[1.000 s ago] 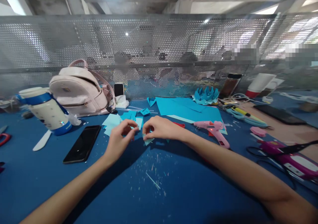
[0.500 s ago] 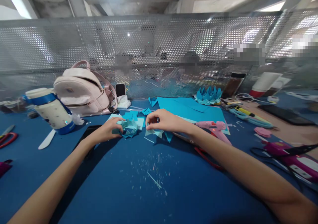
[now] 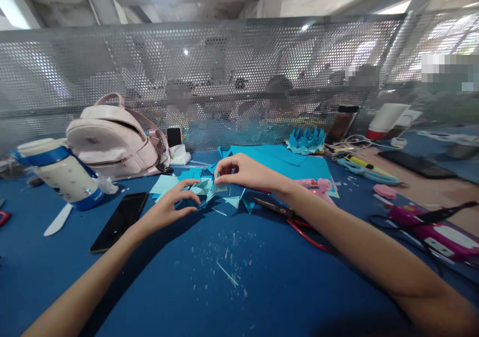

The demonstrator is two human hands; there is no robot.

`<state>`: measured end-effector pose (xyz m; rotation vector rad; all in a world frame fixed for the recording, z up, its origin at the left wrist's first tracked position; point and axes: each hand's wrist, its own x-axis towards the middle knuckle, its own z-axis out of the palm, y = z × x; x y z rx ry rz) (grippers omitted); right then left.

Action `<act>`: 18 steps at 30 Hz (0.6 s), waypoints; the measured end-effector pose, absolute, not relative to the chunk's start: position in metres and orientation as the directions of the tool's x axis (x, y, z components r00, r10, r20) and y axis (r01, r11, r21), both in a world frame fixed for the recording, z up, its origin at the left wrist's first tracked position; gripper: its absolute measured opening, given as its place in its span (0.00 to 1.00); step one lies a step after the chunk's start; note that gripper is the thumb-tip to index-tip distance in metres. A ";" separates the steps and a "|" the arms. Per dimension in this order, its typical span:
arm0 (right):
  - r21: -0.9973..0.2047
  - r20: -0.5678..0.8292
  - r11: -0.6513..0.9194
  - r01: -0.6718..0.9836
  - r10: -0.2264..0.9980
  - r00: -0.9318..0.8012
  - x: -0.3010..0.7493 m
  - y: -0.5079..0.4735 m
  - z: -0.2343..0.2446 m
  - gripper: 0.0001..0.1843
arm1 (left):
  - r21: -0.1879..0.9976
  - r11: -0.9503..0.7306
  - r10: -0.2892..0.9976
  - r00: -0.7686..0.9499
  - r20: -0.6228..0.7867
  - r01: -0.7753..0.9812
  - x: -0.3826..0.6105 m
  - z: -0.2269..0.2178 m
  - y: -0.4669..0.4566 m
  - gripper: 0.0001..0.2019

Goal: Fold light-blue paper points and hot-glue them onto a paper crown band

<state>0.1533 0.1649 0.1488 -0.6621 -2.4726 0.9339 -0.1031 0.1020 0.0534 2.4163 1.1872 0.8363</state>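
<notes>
My left hand (image 3: 175,203) is just left of a folded blue paper piece (image 3: 204,187), thumb and fingers spread apart. Whether its upper fingertips touch the paper, I cannot tell. On the other side, my right hand (image 3: 239,172) pinches a small pale blue paper piece (image 3: 218,188) against the right edge of the folded one. Small triangular paper scraps (image 3: 233,201) lie below the right hand. Under the right forearm are red-handled scissors (image 3: 305,233), partly hidden. A pink glue gun (image 3: 318,186) rests behind that forearm.
Blue paper sheets (image 3: 277,157) and a spiky folded paper ring (image 3: 307,140) lie at the back. On the left are a phone (image 3: 119,221), a bottle (image 3: 60,175) and a backpack (image 3: 112,140). A purple device (image 3: 430,230) with cables is right. A perforated metal screen (image 3: 224,68) stands behind.
My left fingers have let go of the folded paper and spread. My right hand has brought the small pale piece left against it. The view has shifted slightly right.
</notes>
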 end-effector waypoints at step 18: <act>-0.701 0.240 0.660 0.270 0.575 -0.782 0.157 0.167 0.150 0.10 | 0.552 -0.579 0.793 0.573 0.209 0.600 -0.116 0.062 0.100 0.18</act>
